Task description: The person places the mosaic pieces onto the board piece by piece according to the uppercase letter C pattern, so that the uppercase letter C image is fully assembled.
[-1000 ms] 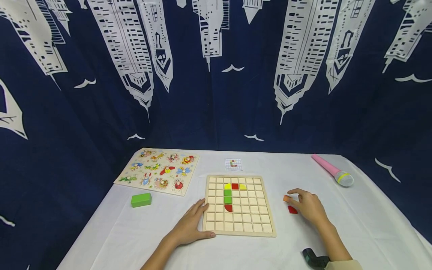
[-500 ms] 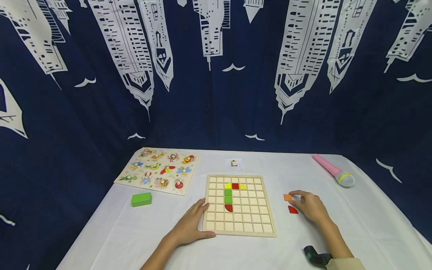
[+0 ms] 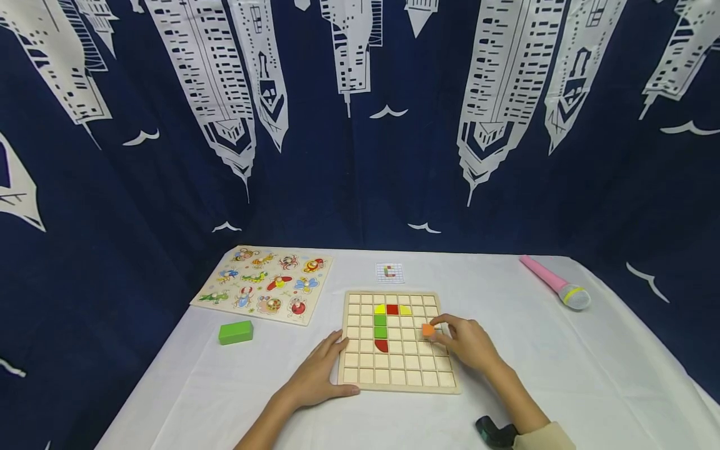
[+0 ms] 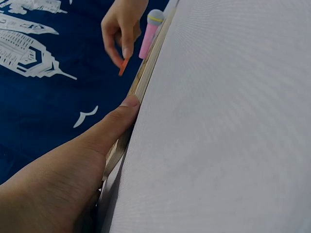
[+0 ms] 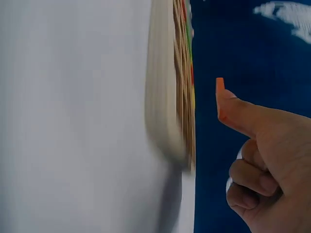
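In the head view my right hand [image 3: 471,342] pinches a small orange square tile [image 3: 428,329] between thumb and fingertips, above the right part of a wooden grid board [image 3: 410,378]. The right wrist view shows this tile [image 5: 220,92] edge-on, clear of the board, with the other fingers curled. My left hand [image 3: 316,375] rests against the board's left side, thumb by the near left corner, fingers fairly straight. In the grid sit two green tiles [image 3: 380,326], a red square [image 3: 392,310], two yellow pieces [image 3: 405,310] and a red rounded piece [image 3: 382,345].
A small pattern card [image 3: 389,273] lies behind the board. An insect picture board [image 3: 264,284] and a green block [image 3: 235,332] are at the left. A pink toy microphone [image 3: 557,284] lies at the back right. A dark device [image 3: 495,431] is at my right wrist.
My right hand has lifted the orange tile off the cloth and carried it left over the board. The red piece beside it is no longer visible there. My left hand stays put.
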The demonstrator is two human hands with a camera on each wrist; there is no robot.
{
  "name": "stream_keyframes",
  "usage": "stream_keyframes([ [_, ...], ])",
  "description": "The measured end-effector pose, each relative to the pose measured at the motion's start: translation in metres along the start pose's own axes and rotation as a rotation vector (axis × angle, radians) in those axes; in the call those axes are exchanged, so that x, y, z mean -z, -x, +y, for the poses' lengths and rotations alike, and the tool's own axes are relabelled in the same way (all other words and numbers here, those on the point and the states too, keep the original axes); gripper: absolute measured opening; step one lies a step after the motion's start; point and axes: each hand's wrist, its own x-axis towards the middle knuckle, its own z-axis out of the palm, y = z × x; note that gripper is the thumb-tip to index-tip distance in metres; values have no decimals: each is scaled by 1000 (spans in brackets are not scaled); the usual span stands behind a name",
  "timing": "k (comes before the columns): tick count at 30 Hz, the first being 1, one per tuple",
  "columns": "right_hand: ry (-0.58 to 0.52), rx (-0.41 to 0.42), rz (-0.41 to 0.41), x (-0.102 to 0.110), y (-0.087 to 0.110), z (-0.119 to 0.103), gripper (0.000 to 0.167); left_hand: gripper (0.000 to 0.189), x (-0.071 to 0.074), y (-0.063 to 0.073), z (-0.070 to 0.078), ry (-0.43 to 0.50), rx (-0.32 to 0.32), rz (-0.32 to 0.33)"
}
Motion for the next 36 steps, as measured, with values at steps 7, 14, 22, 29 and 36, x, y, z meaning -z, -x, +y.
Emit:
stream_keyframes([
  [7, -23, 94, -91, -28, -2, -32, 26, 104, -1, -1, 1, -3, -14, 3],
  [14, 8, 139, -85, -41, -4, -36, 23, 106, -1, -1, 1, -11, -2, -7],
  [22, -25, 107, -106, -36, -2, -32, 29, 105, 0, 0, 1, -5, 4, -12],
  [29, -51, 9, -59, -6, 11, -5, 31, 103, 0, 0, 1, -7, 1, -3],
  [36, -32, -99, 22, 26, 33, 43, 31, 103, 0, 0, 1, 3, -4, 3],
])
